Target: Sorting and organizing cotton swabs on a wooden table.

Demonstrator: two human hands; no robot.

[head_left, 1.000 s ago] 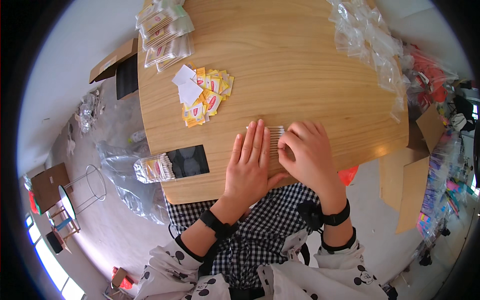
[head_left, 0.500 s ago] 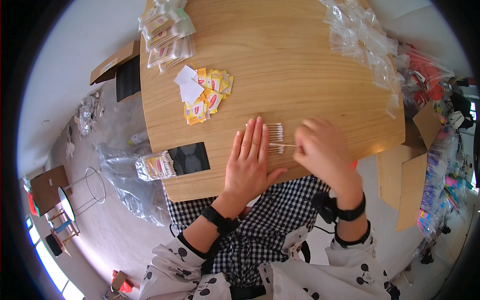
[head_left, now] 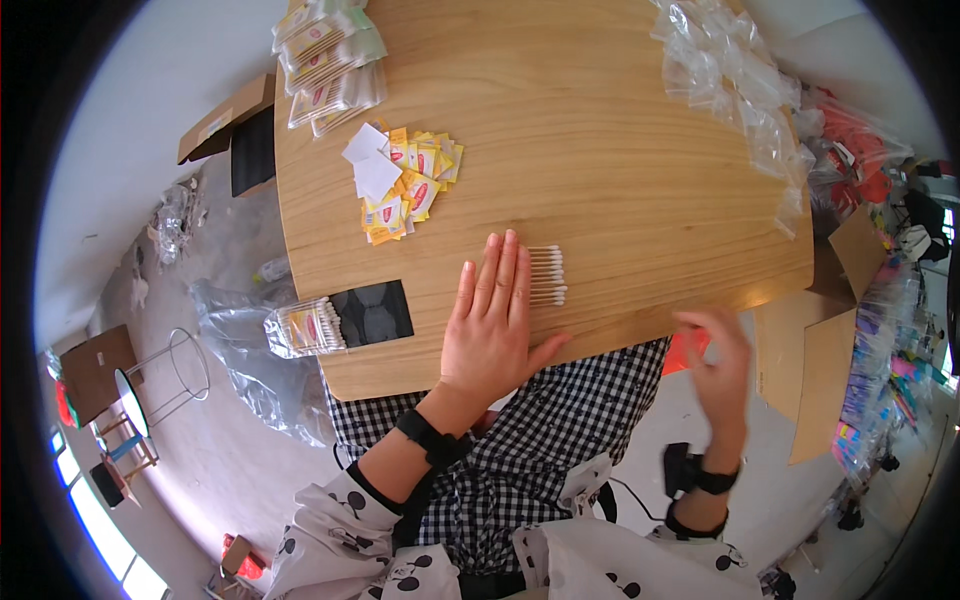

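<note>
Cotton swabs (head_left: 556, 276) lie flat, the right hand (head_left: 722, 362) having moved well away.

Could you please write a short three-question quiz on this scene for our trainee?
1. Which hand lies flat over part of the row of cotton swabs?
2. True or false: the right hand is touching the left hand.
3. Seen from the left hand, the pile of small cards lies: (a) to the right; (b) farther off, to the left; (c) underneath.

Key: 1. the left; 2. false; 3. b.
</note>
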